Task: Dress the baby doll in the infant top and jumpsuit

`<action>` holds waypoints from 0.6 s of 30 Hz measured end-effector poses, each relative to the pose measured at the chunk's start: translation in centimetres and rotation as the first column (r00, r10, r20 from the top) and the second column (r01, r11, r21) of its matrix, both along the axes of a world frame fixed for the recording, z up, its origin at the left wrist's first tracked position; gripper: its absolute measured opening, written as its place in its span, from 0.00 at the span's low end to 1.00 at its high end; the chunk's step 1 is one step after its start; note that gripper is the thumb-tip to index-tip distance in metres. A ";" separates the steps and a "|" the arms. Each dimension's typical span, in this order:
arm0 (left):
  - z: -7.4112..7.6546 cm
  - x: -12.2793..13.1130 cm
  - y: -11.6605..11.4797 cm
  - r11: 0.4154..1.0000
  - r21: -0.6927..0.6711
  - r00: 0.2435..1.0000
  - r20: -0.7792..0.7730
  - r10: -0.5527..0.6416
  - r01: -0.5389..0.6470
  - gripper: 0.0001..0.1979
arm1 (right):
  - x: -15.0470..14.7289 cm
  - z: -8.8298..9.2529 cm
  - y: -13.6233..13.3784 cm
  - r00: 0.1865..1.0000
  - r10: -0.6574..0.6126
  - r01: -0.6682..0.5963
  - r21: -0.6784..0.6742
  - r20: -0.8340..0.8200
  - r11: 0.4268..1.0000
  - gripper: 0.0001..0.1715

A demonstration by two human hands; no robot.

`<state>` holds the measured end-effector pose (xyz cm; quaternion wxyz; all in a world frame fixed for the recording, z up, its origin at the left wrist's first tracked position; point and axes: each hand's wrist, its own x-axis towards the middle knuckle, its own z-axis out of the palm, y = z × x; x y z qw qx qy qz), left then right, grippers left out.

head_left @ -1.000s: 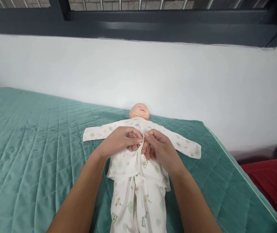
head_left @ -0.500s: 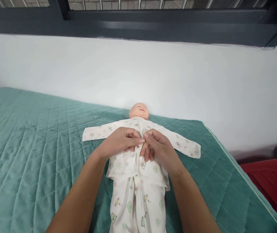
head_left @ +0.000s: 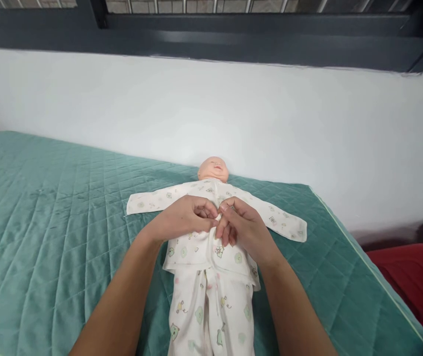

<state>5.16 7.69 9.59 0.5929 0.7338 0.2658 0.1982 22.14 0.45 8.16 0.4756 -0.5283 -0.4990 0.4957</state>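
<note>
A baby doll (head_left: 213, 169) lies on its back, dressed in a white printed shirt (head_left: 187, 254) and matching trousers (head_left: 230, 311). The shirt's long sleeves stretch out to both sides. Over the chest, my left hand (head_left: 187, 215) pinches the shirt's front edge between thumb and fingers. My right hand (head_left: 243, 225) pinches the other side of the same front opening, its fingertips almost touching those of the left. Below the hands the two front edges lie together down to the hem. Any fastener between the fingertips is too small or hidden to make out.
The doll rests on a green quilted cover (head_left: 66, 237) that reaches back to a white wall (head_left: 159, 109). Above the wall runs a dark window frame (head_left: 233, 39) with bars. A red object (head_left: 411, 282), perhaps a chair, stands beyond the right edge.
The left fingers have curled in more, with the thumb slightly lower at the shirt's front edge. The right hand has barely moved, and the doll lies as before.
</note>
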 end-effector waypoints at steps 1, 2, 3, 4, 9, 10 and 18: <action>0.0 0.0 0.0 1.000 0.003 1.000 -0.004 0.000 0.000 0.07 | 0.0 0.0 0.0 1.000 0.001 -0.001 -0.001 0.001 1.000 0.19; 0.0 0.0 0.0 1.000 0.007 1.000 -0.008 0.000 0.000 0.07 | 0.0 0.1 0.0 1.000 0.002 -0.002 -0.001 0.001 1.000 0.19; 0.0 -0.1 0.0 1.000 0.012 1.000 -0.010 -0.001 0.001 0.07 | 0.0 0.1 0.0 1.000 0.002 -0.002 -0.001 0.001 1.000 0.19; 0.0 -0.1 0.0 1.000 0.018 1.000 -0.009 -0.004 0.005 0.07 | 0.0 0.2 0.0 1.000 0.002 -0.002 -0.002 0.002 1.000 0.19; -0.2 -0.2 0.1 1.000 0.025 1.000 -0.007 -0.016 0.016 0.07 | -0.1 0.3 0.0 1.000 -0.003 0.003 -0.008 -0.003 1.000 0.17; -0.2 -0.2 0.1 1.000 0.022 1.000 -0.014 -0.013 0.013 0.07 | -0.1 0.2 0.0 1.000 -0.008 0.007 -0.007 -0.005 1.000 0.17; -0.2 -0.1 0.2 1.000 0.024 1.000 -0.015 0.008 -0.008 0.05 | 0.0 0.0 0.1 0.997 -0.040 0.041 0.018 -0.062 0.999 0.14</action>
